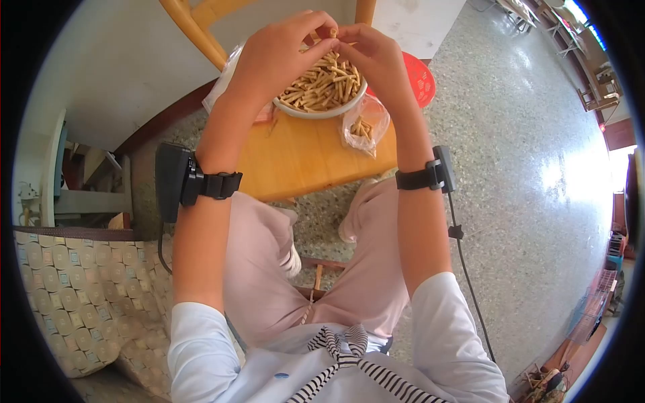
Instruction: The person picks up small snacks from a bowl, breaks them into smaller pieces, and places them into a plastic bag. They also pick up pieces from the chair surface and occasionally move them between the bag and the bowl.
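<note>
My left hand and my right hand meet above a white bowl on a wooden chair seat. Between their fingertips is a small tan stick piece, pinched by the left fingers, with the right thumb and fingers closed against it. Heaped in the bowl are many similar short tan sticks; their exact kind I cannot make out. Below my right wrist, a clear plastic bag lies open with several of the sticks inside.
A red plastic basket is behind my right wrist. Another clear bag lies left of the bowl. The wooden chair stands against a wall, its backrest at the far side. Patterned fabric covers something at my left. Cables hang from both forearm straps.
</note>
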Demonstrator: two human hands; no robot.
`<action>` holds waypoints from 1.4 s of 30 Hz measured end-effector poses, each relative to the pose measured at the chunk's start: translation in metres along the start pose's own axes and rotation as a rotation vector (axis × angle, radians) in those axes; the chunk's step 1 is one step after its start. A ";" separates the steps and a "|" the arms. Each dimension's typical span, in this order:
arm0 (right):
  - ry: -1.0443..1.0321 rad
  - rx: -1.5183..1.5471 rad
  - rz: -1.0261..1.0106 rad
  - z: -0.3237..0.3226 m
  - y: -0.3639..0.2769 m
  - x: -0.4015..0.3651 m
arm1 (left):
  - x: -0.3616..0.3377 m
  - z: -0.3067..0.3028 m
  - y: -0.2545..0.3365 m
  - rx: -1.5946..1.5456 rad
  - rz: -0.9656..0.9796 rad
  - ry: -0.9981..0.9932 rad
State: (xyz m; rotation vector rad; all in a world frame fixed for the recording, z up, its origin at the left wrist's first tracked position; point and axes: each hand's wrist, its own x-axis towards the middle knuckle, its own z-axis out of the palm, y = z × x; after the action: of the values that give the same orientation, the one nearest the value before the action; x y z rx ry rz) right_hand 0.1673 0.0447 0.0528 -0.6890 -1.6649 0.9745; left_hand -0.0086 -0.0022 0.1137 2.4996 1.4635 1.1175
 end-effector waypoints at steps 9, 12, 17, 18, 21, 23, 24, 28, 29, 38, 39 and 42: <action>-0.127 -0.372 0.005 0.005 -0.009 0.038 | -0.012 0.009 -0.038 -0.070 -0.198 0.068; -0.157 -0.371 0.160 0.013 0.004 0.019 | -0.021 0.011 -0.046 -0.004 -0.205 -0.033; -0.064 -0.228 0.184 0.020 0.011 0.012 | -0.027 0.006 -0.043 0.019 -0.247 -0.059; -0.020 -0.253 0.195 0.023 0.010 0.012 | -0.026 0.005 -0.044 0.018 -0.249 -0.055; 0.062 -0.089 0.120 0.033 0.006 0.015 | -0.028 0.003 -0.044 -0.002 -0.237 -0.019; 0.077 0.004 0.081 0.046 0.003 0.017 | -0.029 0.002 -0.044 -0.057 -0.285 -0.040; 0.091 0.101 0.044 0.051 0.002 0.016 | -0.031 0.004 -0.046 -0.061 -0.290 -0.039; 0.049 0.008 0.080 0.056 0.001 0.016 | -0.036 0.010 -0.057 -0.213 -0.312 -0.007; 0.018 0.022 0.084 0.056 0.002 0.017 | -0.039 0.009 -0.060 -0.239 -0.336 -0.024; 0.030 -0.052 0.156 0.050 -0.001 0.006 | -0.052 0.001 -0.069 -0.324 -0.361 -0.005; -0.010 -0.024 0.207 0.049 0.000 0.008 | -0.049 0.000 -0.071 -0.328 -0.353 -0.002; -0.022 -0.077 0.242 0.044 -0.002 0.007 | -0.050 -0.004 -0.073 -0.285 -0.340 -0.042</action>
State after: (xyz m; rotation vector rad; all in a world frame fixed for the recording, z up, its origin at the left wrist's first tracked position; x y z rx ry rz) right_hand 0.1233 0.0376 0.0520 -0.9508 -1.6710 1.0950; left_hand -0.0808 -0.0015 0.0618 1.9835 1.5197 1.1104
